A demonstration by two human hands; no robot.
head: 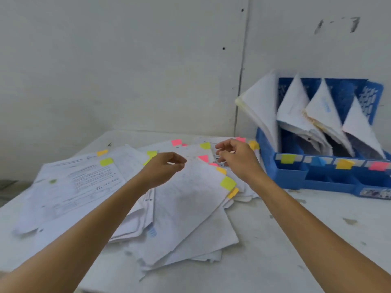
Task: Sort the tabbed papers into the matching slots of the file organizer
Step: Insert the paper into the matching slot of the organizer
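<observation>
The loose papers (190, 208) lay in a sprawling, overlapping pile on the white table (296, 240), each sheet carrying a coloured tab at one edge: a yellow-green tab (228, 183) on the top right sheet, an orange tab (232, 193) just below it, and a pink tab (203, 157) farther back. The blue file organizer (330, 180) stood to the right of the pile against the wall, with folded sheets already leaning in its four slots. Its front rail carried a yellow-green label (287, 159), a blue label (318, 161), an orange label (344, 163) and a pink label (378, 166).

The left hand (164, 168) hovered over the middle of the pile with fingers loosely curled, holding nothing. The right hand (234, 157) hung over the pile's far edge with fingers bent. Motion blur made it impossible to tell whether it pinched a sheet.

The sheets looked thin, light and floppy, likely to slide over one another and to sag if lifted by one corner. The best hold was probably a pinch on the paper edge just beside the tab, not on the tab itself, which might peel off. The other hand could press the pile flat so neighbouring sheets were not dragged along.
</observation>
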